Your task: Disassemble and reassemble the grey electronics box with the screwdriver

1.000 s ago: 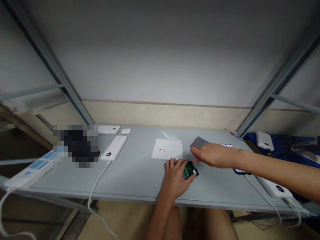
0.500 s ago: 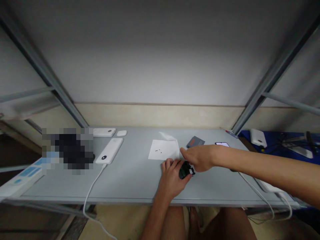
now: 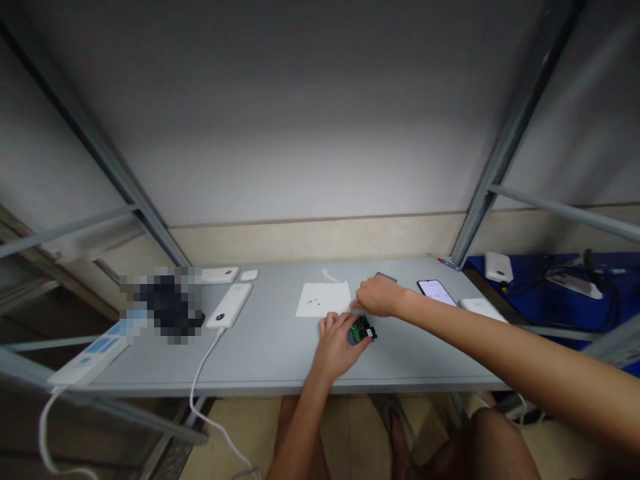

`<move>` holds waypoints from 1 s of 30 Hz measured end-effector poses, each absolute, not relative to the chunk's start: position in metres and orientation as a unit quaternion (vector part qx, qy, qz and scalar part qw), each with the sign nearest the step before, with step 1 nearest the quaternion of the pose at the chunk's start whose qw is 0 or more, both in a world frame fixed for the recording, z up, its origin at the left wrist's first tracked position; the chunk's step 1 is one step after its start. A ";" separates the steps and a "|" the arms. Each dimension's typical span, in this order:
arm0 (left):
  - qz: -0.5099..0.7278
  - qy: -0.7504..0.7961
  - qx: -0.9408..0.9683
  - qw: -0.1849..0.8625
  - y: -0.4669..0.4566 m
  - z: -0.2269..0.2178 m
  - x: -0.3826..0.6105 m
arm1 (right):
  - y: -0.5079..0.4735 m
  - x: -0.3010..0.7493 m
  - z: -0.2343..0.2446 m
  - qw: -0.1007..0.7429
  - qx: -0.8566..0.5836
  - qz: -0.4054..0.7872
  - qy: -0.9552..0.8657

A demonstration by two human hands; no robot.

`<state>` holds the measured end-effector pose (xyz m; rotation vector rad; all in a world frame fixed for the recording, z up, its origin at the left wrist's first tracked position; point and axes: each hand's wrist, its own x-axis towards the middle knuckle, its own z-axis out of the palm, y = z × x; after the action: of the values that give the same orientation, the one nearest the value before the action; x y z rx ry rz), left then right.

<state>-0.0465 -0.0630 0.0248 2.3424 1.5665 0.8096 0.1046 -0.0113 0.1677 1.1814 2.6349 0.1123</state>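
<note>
My left hand rests on the grey table with its fingers curled round a small device with a green circuit board. My right hand reaches over it to the right edge of a white sheet of paper, fingers pinched together at the paper's corner; what they hold, if anything, I cannot make out. A few tiny dark specks lie on the paper. A grey card peeks out just behind my right hand.
A lit phone and a white power bank lie to the right. Left of the paper are a white power bank with a cable, a second power bank, a small white case and a power strip. Metal shelf posts flank the table.
My right hand has moved left from the grey card, passed over the circuit-board device and now sits at the paper's right edge. The left hand keeps its hold. The camera has shifted.
</note>
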 end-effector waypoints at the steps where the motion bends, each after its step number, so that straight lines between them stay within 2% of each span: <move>1: 0.276 0.531 0.794 0.102 -0.064 0.026 -0.046 | -0.014 0.104 0.169 0.125 0.413 0.029 0.902; 9: 0.281 0.526 0.796 0.101 -0.067 0.030 -0.047 | -0.027 0.123 0.168 0.097 0.397 -0.094 0.908; 21: 0.320 0.498 0.797 0.118 -0.063 0.017 -0.050 | -0.004 0.157 0.127 -0.106 0.369 -0.230 0.894; 25: 0.338 0.491 0.791 0.138 -0.063 0.015 -0.052 | 0.019 0.168 0.109 -0.195 0.429 -0.178 0.864; 27: 0.355 0.475 0.789 0.157 -0.063 0.014 -0.053 | 0.035 0.173 0.103 -0.193 0.450 -0.164 0.857; 30: 0.375 0.447 0.791 0.185 -0.064 0.014 -0.054 | 0.054 0.181 0.096 -0.147 0.447 -0.155 0.868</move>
<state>-0.0544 -0.0644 0.0143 2.2281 1.2604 1.0562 0.1814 0.0544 0.0961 1.5541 3.0171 -0.5393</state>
